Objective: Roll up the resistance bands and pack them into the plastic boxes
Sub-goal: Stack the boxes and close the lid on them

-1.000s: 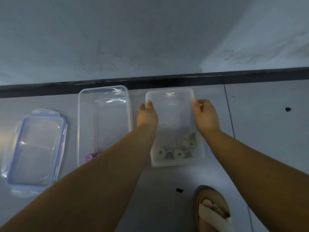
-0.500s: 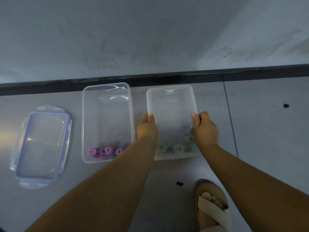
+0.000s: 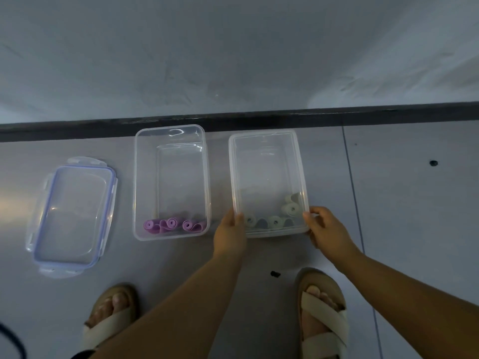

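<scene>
Head view: I see a grey floor [image 3: 401, 203] along a wall. The left hand [image 3: 229, 233] and right hand [image 3: 326, 229] each grip a near corner of the right box [image 3: 264, 172], which holds green rolled bands [image 3: 274, 221]. Purple rolled bands [image 3: 172, 224] lie in the left box [image 3: 171, 177].

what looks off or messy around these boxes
Nothing spilled or broken. The purple bands in the left box sit loosely coiled, tails unfurling, and the blue-rimmed lid lies off on the floor.
</scene>
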Demonstrator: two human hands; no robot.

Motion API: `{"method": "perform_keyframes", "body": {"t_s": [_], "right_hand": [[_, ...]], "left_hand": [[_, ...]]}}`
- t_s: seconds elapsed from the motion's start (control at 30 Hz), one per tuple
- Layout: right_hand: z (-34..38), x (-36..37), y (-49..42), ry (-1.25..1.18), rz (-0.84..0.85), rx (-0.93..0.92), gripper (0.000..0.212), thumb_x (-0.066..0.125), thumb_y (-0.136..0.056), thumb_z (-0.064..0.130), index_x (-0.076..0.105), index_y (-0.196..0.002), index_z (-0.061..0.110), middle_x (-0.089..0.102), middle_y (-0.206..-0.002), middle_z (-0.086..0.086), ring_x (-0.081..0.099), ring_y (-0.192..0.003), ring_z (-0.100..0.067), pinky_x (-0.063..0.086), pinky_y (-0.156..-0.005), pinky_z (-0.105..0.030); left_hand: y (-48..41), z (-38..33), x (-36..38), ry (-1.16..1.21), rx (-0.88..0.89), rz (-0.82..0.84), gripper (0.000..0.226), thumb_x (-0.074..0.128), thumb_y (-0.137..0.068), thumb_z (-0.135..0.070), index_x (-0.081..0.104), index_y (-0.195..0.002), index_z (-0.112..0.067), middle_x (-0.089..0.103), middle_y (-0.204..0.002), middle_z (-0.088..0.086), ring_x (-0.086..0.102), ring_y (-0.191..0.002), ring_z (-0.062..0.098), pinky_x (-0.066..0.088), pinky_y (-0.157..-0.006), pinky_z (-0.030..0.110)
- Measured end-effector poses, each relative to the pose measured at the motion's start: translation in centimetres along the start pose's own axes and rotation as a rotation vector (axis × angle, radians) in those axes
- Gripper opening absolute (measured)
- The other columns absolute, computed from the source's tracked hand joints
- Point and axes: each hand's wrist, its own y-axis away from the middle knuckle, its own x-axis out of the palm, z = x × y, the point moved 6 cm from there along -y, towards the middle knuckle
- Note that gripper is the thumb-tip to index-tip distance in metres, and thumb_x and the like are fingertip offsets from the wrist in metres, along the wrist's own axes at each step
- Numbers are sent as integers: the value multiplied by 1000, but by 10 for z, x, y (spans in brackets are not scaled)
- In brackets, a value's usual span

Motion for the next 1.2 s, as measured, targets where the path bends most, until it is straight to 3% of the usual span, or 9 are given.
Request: {"method": "perform_keyframes", "body": {"t_s": [0.17, 0.37, 0.5, 0.57, 0.63, 0.73, 0.8, 1.03, 1.2], "right_hand": [[0, 0, 0, -83, 16, -21, 13, 49, -95, 24, 54, -94, 12, 55, -68, -7, 50, -58, -16, 43, -55, -22], [2, -1, -2, 39, 35, 4, 19, 48, -95, 29, 53, -101, 11, 61, -83, -11, 53, -62, -13, 42, -56, -21], [15, -10, -4, 321, -45, 20, 44, 55, -92, 32, 48, -128, 8, 56, -114, -12, 55, -100, -25, 43, -83, -32], [46, -17, 1, 476, -208, -125, 44, 60, -88, 25, 49, -128, 8, 50, -125, -14, 48, -114, -29, 41, -91, -36], [87, -7, 11, 502, -262, -345, 32, 60, -88, 17, 54, -118, 9, 50, -121, -11, 47, -110, -26, 41, -87, -33], [142, 40, 30, 385, -118, -543, 21, 58, -88, 12, 57, -109, 10, 50, -110, -4, 49, -90, -15, 43, -79, -27], [167, 84, 42, 301, 22, -583, 17, 56, -88, 11, 58, -105, 11, 51, -105, -2, 51, -81, -14, 44, -76, -26], [182, 280, 62, 13, 495, -182, 19, 57, -90, 13, 57, -109, 10, 55, -87, 1, 54, -80, -19, 51, -81, -44], [173, 367, 48, -66, 443, 108, 19, 59, -88, 15, 56, -106, 8, 48, -71, 1, 48, -80, -21, 44, -78, -40]], "left_hand": [[-5, 5, -1, 91, -22, 12, 32, 45, -96, -28, 59, -124, -21, 60, -119, 7, 55, -110, 27, 45, -99, 45], [-2, 0, -3, 66, -29, -36, 33, 46, -96, -26, 55, -126, -17, 58, -127, 12, 56, -115, 31, 47, -98, 45], [6, -27, -5, -459, -52, 85, 43, 56, -91, -15, 46, -131, -4, 46, -137, 13, 47, -125, 28, 41, -99, 33], [10, -45, -10, -716, -4, 160, 39, 54, -91, -11, 48, -129, -3, 50, -133, 14, 49, -123, 28, 42, -97, 33], [9, -53, -25, -688, 23, 180, 32, 51, -92, -9, 54, -122, -1, 59, -120, 17, 59, -111, 32, 50, -90, 36], [5, -72, -79, -442, 36, 38, 22, 49, -91, -14, 64, -101, 0, 62, -92, 18, 65, -82, 35, 57, -74, 39], [-4, -83, -126, -573, 101, -46, 28, 47, -93, -19, 65, -104, -1, 64, -101, 19, 64, -88, 36, 54, -80, 37], [-46, -15, -305, -850, -14, -186, 40, 46, -95, -27, 52, -130, -9, 47, -137, 17, 44, -125, 35, 35, -103, 35], [-60, 57, -371, -758, -66, -329, 52, 50, -93, -31, 38, -141, -19, 33, -147, 14, 36, -131, 36, 27, -109, 36]]}}
